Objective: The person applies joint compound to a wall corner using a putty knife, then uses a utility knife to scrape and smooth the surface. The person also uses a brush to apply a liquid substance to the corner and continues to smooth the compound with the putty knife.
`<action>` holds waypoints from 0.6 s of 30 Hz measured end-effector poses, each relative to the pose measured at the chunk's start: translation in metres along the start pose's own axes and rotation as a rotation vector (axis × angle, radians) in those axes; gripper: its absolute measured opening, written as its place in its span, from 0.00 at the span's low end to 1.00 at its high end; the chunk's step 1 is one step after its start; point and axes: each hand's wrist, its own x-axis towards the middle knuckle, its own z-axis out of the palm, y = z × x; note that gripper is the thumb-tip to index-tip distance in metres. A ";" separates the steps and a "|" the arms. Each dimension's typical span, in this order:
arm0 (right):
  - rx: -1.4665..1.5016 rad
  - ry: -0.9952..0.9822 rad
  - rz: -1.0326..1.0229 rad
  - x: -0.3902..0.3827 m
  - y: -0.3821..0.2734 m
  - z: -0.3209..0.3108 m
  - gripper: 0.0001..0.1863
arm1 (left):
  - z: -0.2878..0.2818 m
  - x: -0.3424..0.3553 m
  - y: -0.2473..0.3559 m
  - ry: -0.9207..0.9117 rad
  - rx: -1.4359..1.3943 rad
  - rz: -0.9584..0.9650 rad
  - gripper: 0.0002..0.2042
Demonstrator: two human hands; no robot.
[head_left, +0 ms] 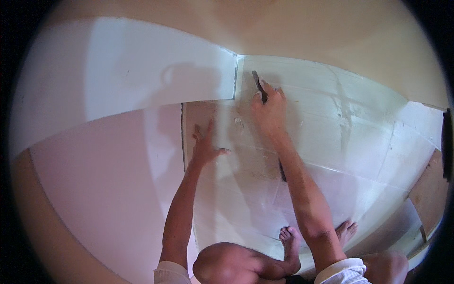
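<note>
Near the floor's (369,137) far corner, the right hand (268,106) pinches a dark tool (256,77), its end jutting ahead. Left of the tool and nearer the knee (220,261), the left hand (205,148) is spread; whether it touches the floor, I cannot tell.

Floor tiles (364,199) look glossy, the sleeves (341,272) matt cloth.

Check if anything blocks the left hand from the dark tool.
No loose object visible: only floor shows between the left hand and the dark tool, but the right hand grips it.
</note>
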 end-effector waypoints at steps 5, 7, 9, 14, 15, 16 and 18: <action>-0.356 -0.058 -0.230 0.029 0.019 -0.006 0.23 | 0.008 0.006 0.006 0.026 0.020 0.025 0.68; -0.427 -0.201 -0.212 0.036 0.017 -0.011 0.23 | 0.007 0.003 0.004 0.031 0.023 0.011 0.68; -0.505 -0.283 -0.205 0.039 0.015 -0.014 0.22 | 0.007 0.000 0.003 0.007 -0.011 -0.011 0.69; -0.721 -0.326 -0.264 0.040 0.018 -0.032 0.19 | 0.016 0.018 0.000 -0.009 0.120 0.104 0.68; -0.761 -0.344 -0.274 0.039 0.023 -0.042 0.18 | 0.022 0.023 0.002 -0.007 0.133 0.158 0.68; -0.787 -0.361 -0.289 0.036 0.024 -0.050 0.18 | 0.022 0.023 -0.002 0.001 0.099 0.173 0.67; -0.881 -0.411 -0.290 0.031 0.040 -0.061 0.17 | 0.031 0.024 -0.017 -0.006 0.022 0.211 0.66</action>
